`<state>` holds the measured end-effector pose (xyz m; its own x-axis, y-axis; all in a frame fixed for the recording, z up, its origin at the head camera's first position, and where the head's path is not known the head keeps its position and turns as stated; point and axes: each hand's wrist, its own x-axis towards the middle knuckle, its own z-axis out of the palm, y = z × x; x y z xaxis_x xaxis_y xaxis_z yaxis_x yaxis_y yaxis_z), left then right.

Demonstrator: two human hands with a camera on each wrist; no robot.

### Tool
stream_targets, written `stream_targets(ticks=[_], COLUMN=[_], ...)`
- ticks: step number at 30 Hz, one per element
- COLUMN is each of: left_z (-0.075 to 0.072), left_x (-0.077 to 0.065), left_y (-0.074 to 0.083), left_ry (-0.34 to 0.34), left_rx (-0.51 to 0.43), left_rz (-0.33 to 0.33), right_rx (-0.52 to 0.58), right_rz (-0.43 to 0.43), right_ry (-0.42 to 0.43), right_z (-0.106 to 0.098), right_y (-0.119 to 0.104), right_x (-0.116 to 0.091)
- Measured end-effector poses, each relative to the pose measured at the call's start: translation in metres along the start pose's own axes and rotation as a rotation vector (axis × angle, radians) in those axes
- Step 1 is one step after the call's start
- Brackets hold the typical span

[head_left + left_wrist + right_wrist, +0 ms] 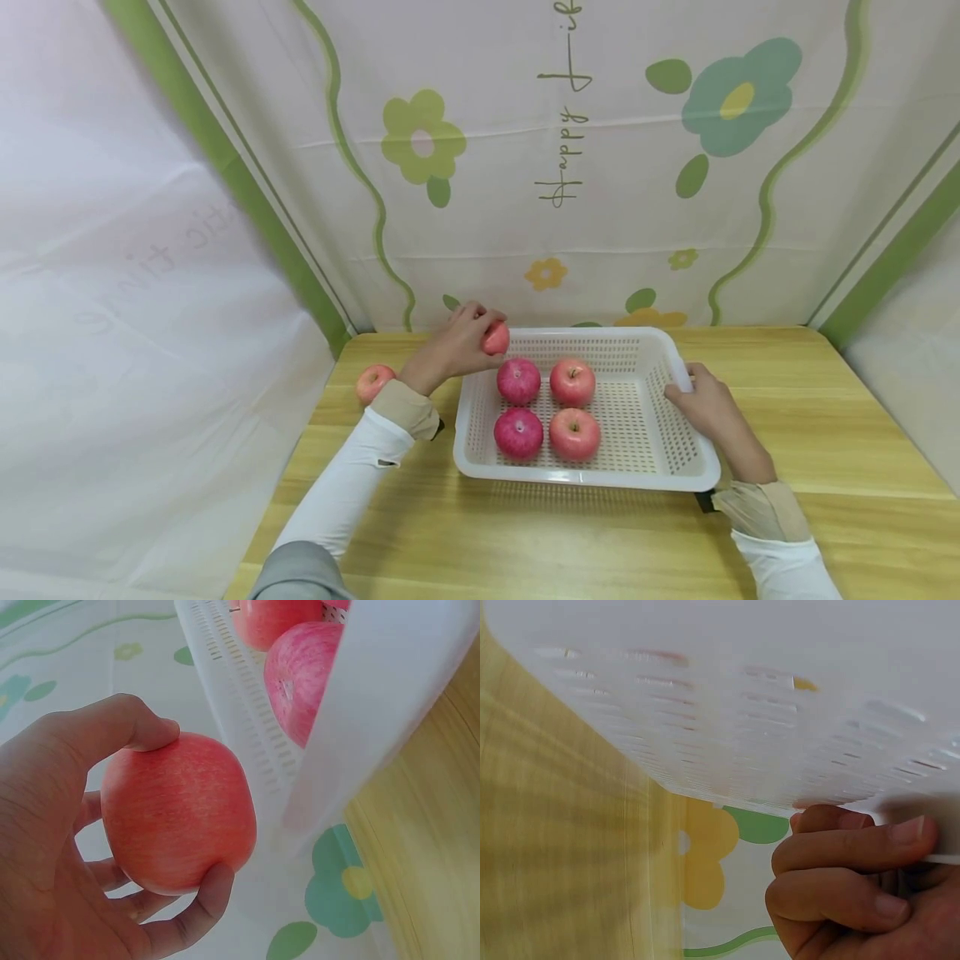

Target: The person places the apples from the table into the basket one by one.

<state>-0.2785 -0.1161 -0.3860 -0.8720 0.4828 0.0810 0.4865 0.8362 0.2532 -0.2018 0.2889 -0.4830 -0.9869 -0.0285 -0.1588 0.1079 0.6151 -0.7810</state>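
In the head view my left hand grips a red apple above the back left corner of a white plastic basket. The left wrist view has the thumb on top of this apple and fingers curled beneath it. My right hand holds the basket's right rim, its thumb on the inner side and curled fingers outside, as the right wrist view also shows. Inside the basket sit two darker pink apples on the left and two lighter red apples beside them.
Another red apple lies on the wooden table left of the basket, next to my left forearm. A white curtain with printed flowers hangs behind the table, and more white cloth stands along the left side.
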Motion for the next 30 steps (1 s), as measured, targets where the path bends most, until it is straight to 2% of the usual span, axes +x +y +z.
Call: stream_targets(ticks=[21, 30], left_z=[0.001, 0.004], left_x=[0.010, 0.015], left_y=[0.020, 0.027], left_ry=[-0.025, -0.039], left_rx=[-0.019, -0.019], left_rz=[-0.003, 0.016], right_rx=[-0.007, -0.002], right_rz=[0.010, 0.017], right_ry=[-0.001, -0.005], right_z=[0.000, -0.001], right_y=[-0.001, -0.001], right_x=[0.001, 0.000])
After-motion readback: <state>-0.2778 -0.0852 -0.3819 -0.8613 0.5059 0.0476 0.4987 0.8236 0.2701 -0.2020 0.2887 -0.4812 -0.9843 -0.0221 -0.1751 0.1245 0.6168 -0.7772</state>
